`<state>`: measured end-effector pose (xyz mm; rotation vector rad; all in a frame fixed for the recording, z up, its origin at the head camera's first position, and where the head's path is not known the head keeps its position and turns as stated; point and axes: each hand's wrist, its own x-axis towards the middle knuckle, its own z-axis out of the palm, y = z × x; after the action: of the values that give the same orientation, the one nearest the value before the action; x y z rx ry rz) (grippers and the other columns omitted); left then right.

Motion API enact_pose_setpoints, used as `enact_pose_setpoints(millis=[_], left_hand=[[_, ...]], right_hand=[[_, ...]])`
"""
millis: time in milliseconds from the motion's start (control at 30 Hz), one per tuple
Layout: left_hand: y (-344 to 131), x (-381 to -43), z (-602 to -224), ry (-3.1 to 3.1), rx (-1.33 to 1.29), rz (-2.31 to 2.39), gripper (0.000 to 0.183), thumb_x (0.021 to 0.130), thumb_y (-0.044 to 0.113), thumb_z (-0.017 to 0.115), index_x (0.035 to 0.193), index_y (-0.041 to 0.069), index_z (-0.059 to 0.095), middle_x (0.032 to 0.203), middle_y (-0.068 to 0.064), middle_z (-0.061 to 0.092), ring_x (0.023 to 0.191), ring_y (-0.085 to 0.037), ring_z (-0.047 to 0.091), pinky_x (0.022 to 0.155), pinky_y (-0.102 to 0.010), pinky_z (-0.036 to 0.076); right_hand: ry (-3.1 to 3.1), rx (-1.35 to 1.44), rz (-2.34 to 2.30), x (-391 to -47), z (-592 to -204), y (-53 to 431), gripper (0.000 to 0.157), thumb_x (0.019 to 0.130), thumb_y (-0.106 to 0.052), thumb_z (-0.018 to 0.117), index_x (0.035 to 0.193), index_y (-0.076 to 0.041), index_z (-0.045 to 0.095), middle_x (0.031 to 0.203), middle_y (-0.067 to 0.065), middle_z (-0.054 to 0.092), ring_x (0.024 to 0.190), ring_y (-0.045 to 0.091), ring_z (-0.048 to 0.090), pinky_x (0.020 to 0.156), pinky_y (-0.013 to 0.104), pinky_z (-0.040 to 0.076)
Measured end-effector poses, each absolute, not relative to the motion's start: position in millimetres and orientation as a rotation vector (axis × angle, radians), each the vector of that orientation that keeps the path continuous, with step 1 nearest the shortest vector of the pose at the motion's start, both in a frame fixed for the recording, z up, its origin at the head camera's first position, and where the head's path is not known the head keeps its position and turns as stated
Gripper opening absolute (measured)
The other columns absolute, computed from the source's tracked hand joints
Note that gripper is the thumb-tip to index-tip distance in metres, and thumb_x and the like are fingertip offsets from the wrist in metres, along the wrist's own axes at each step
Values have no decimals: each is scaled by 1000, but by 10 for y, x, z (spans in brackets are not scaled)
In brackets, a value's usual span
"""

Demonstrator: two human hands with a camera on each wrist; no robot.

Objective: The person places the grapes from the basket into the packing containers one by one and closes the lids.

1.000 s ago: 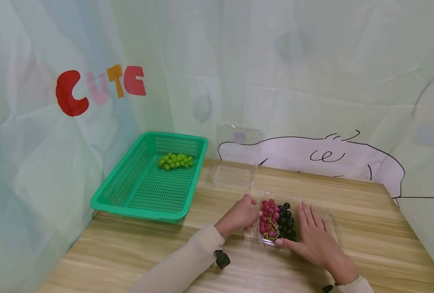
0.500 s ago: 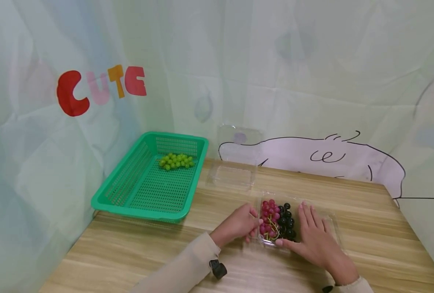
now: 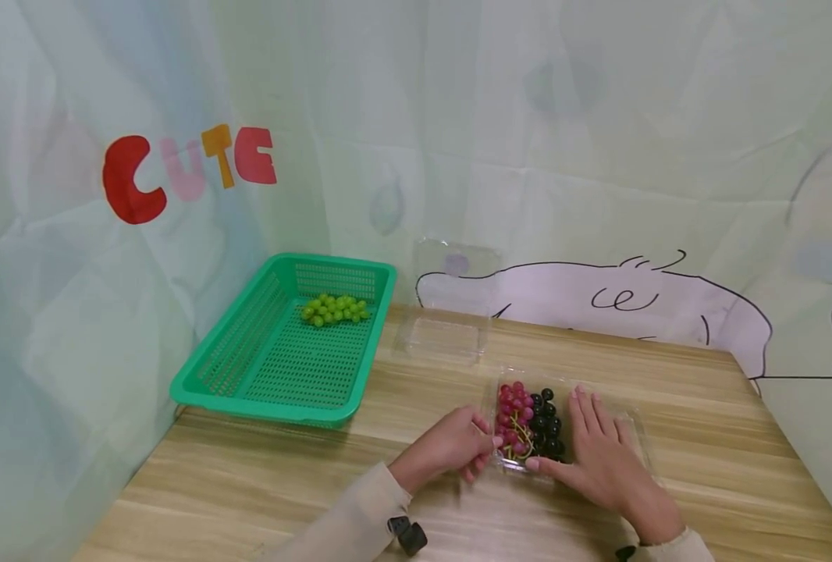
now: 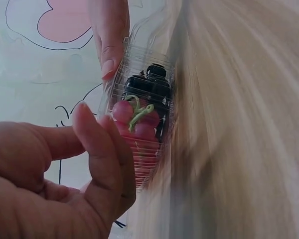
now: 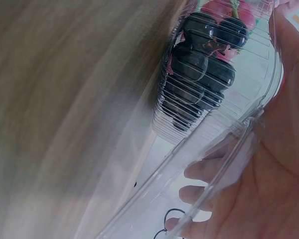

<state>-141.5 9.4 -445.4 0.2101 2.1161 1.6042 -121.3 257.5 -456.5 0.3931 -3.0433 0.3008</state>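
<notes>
A clear plastic box [image 3: 510,466] lies on the wooden table, with a bunch of red grapes [image 3: 514,404] at its left and black grapes [image 3: 546,428] beside them. Pale green stems show on the red bunch. My left hand [image 3: 447,443] is at the box's near left corner, thumb and index finger curled together in a pinch at the rim. The right hand [image 3: 602,457] lies across the box's right part, fingers straight, thumb along the near rim. A clear flap of plastic [image 5: 174,172] extends from the box in front of the right fingers in the right wrist view.
A green plastic basket [image 3: 367,367] stands at the left with a bunch of green grapes [image 3: 335,309] inside. Behind the box, a second clear container [image 3: 444,336] stands with its lid raised. Printed curtains enclose the back and sides of the table.
My left hand has slid toward me along the box's left edge, from beside its middle to the near corner. The right hand and the grapes have stayed put.
</notes>
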Motion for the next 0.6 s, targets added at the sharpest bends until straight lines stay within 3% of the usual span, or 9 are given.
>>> enact_pose_setpoints(millis=[400, 600], left_hand=[[101, -1299, -4534, 2056, 181, 1629, 22, 97, 10, 67, 78, 1, 60, 64, -7, 59, 52, -15, 54, 40, -22, 48], [105, -1258, -4549, 2052, 153, 1620, 26, 99, 13, 65, 81, -7, 64, 63, -6, 60, 49, -14, 54, 40, -22, 48]], right_hand=[[-3057, 384, 305, -1224, -4573, 2574, 123, 83, -79, 59, 158, 8, 15, 165, 28, 17, 150, 50, 17, 111, 75, 23], [-3060, 376, 313, -1226, -4570, 2568, 124, 82, -80, 59, 158, 7, 15, 165, 27, 16, 151, 50, 17, 112, 75, 23]])
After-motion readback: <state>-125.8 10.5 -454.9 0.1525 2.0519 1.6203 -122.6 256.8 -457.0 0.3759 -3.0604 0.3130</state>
